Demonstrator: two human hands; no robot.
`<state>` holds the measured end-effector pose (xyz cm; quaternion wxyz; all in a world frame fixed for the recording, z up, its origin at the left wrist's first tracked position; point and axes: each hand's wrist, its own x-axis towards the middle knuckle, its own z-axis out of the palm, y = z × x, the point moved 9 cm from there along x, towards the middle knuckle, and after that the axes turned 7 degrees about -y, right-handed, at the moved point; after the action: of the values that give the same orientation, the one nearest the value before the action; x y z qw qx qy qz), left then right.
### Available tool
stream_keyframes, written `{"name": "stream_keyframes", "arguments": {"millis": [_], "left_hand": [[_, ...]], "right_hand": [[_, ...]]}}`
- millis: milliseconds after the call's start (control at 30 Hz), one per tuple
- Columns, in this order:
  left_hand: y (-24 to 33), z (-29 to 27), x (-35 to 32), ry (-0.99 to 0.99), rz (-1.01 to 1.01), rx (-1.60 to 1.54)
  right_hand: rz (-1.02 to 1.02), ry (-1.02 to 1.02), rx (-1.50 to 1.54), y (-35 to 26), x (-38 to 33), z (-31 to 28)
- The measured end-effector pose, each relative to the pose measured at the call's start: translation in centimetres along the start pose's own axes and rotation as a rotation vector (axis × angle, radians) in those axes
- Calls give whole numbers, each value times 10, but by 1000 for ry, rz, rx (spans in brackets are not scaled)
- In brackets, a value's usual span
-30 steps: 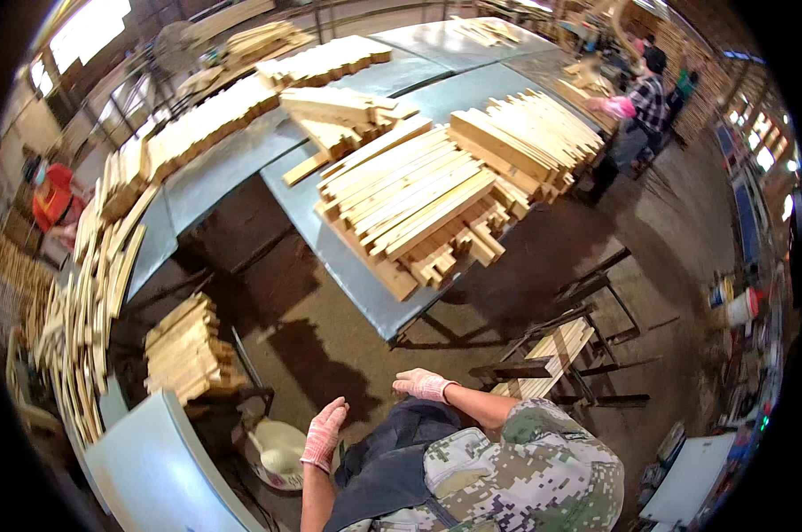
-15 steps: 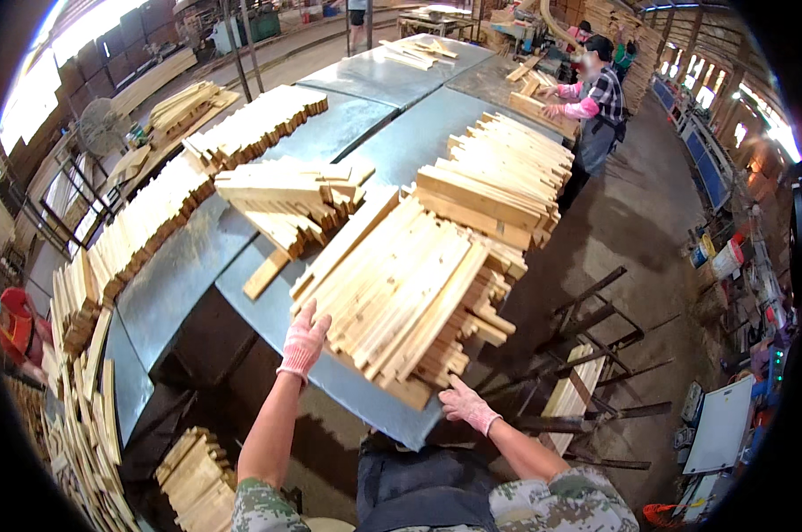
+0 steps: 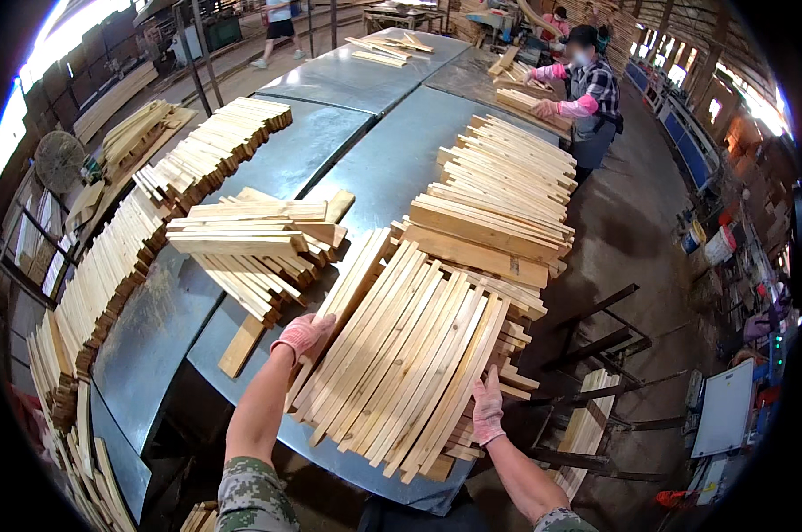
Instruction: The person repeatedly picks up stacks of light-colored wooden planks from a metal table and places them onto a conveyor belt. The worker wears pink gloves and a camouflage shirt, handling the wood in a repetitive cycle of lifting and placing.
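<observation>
A layer of pale wooden strips lies side by side, with small gaps, on more strips near the table's close end. At its left side, my left hand, in a pinkish knitted glove, has its fingers over the outer wooden strip and grips it. My right hand, gloved alike, stands against the layer's right side with its fingers straight and the thumb apart. Shorter strip ends stick out beneath, beyond this hand. What my right palm touches is partly hidden.
The metal-topped table carries a long strip row at left, a crossed pile and a right-hand stack. A co-worker handles wood at the far right. A metal rack stands beside the table.
My right hand has moved from the layer's near corner up against its right side. My left hand now closes on the left strip. The strips have spread slightly apart.
</observation>
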<state>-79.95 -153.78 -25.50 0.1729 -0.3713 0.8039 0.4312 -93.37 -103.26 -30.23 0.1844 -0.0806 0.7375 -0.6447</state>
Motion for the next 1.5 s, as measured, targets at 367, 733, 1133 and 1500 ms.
{"name": "stream_keyframes", "arguments": {"millis": [367, 733, 1133, 1500], "left_hand": [[34, 55, -80, -41, 84, 73], [-9, 127, -80, 179, 216, 280], [46, 152, -116, -268, 132, -1248], [23, 202, -145, -292, -78, -1409]], "right_hand": [[-31, 9, 157, -57, -6, 2], [-99, -175, -104, -46, 46, -77], [103, -156, 434, -1, 52, -63], [365, -368, 456, -20, 63, -77]]}}
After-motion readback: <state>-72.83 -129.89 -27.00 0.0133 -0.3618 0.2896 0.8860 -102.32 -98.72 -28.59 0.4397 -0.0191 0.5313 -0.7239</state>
